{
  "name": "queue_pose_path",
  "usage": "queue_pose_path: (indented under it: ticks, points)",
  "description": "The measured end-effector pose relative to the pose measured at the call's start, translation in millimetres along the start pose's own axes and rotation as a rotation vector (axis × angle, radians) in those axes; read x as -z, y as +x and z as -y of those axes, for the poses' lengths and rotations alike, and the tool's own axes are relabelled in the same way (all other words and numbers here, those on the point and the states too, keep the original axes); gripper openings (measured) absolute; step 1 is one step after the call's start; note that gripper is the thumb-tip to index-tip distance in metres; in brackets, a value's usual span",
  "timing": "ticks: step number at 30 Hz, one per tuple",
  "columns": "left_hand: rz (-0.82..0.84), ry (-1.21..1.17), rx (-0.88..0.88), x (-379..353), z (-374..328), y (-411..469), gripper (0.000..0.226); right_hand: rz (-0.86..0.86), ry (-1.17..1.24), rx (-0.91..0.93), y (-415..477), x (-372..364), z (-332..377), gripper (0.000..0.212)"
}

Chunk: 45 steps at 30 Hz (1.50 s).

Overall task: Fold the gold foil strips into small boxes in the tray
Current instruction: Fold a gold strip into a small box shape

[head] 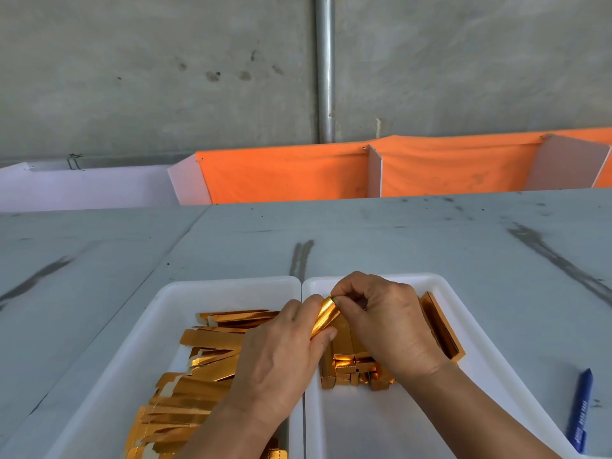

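Two white trays stand side by side near the table's front edge. The left tray [172, 293] holds a heap of flat gold foil strips [198, 369]. In the right tray [440, 286] lie several folded gold boxes [354, 369], and one long gold box [443, 326] leans against its right wall. My left hand [281, 356] grips a gold foil strip [326, 314] that is curved into a tube shape, above the gap between the trays. My right hand [387, 323] pinches the strip's upper end with curled fingers.
A blue pen [579, 409] lies on the grey table [397, 233] to the right of the right tray. Orange cloth bins [284, 173] with white dividers stand behind the table's far edge. A metal pipe [325, 67] runs up the concrete wall.
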State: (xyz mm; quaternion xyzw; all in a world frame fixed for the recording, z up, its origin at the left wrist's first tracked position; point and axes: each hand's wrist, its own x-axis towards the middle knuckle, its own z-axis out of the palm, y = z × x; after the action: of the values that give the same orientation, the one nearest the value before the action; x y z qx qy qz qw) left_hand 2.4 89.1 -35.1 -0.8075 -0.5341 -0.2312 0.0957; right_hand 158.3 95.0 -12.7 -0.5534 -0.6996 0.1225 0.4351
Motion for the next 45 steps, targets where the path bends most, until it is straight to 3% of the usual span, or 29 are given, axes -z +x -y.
queue_pose_path:
  ticks: [10, 16, 24, 34, 42, 45]
  points:
    - [-0.037, -0.100, 0.038, -4.0, 2.6, -1.4, 0.059, 0.101, 0.125, -0.118, 0.9, 2.2, 6.5, 0.035]
    - [-0.062, -0.182, 0.054, -2.2, 1.4, -1.6, 0.068, 0.090, 0.347, -0.256, 1.2, -1.9, 6.2, 0.017]
    - [-0.063, -0.256, 0.143, -2.2, 5.4, -1.2, 0.056, 0.184, 0.603, -0.322, -5.2, -7.3, 14.9, 0.026]
    - [-0.088, -0.304, 0.173, -0.1, 4.9, -0.5, 0.049, 0.244, 0.682, -0.315, -8.2, -5.8, 21.1, 0.046]
    - [-0.088, -0.302, 0.141, 0.3, 2.6, -1.3, 0.044, 0.288, 0.667, -0.336, -10.5, -13.9, 19.1, 0.017]
    - [-0.100, -0.345, 0.148, 0.7, 3.6, 0.7, 0.041, 0.281, 0.610, -0.282, -11.7, -15.9, 18.5, 0.018]
